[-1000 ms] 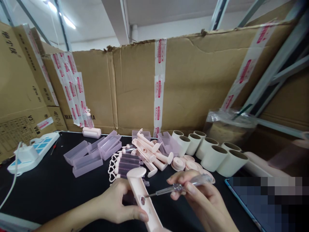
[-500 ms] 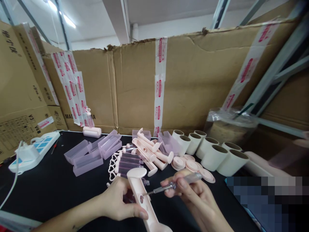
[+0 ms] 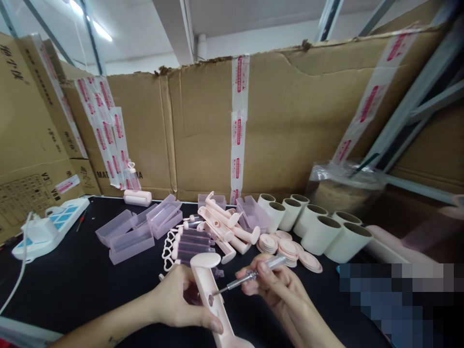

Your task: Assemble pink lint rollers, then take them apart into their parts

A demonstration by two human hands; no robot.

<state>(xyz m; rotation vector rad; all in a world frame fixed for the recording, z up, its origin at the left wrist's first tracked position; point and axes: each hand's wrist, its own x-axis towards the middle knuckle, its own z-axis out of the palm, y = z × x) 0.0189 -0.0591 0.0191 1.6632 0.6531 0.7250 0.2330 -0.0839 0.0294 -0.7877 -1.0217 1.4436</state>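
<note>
My left hand (image 3: 184, 302) is closed around a long pale pink plastic bracket (image 3: 205, 278) with a round end. A purplish clear part is partly visible behind the bracket, mostly hidden by my fingers. My right hand (image 3: 273, 285) grips a screwdriver (image 3: 250, 275) by its clear handle. Its tip reaches the small hole in the bracket's channel; whether it touches a screw there is too small to tell. Just beyond my left hand lie several purple tubes (image 3: 194, 244) with white heart-shaped loops (image 3: 168, 249).
Pink brackets (image 3: 224, 220) lie heaped behind the hands, with purple translucent trays (image 3: 132, 245) to the left. Pink discs (image 3: 268, 243) and white cylinders (image 3: 321, 234) stand right. A power strip (image 3: 68, 215) sits far left. Cardboard (image 3: 203, 130) walls the back; a bagged cup (image 3: 337, 188) stands back right.
The screwdriver handle and my right hand have shifted slightly left, and the handle now points up more steeply. The tip stays at the bracket's hole. My left hand keeps its hold.
</note>
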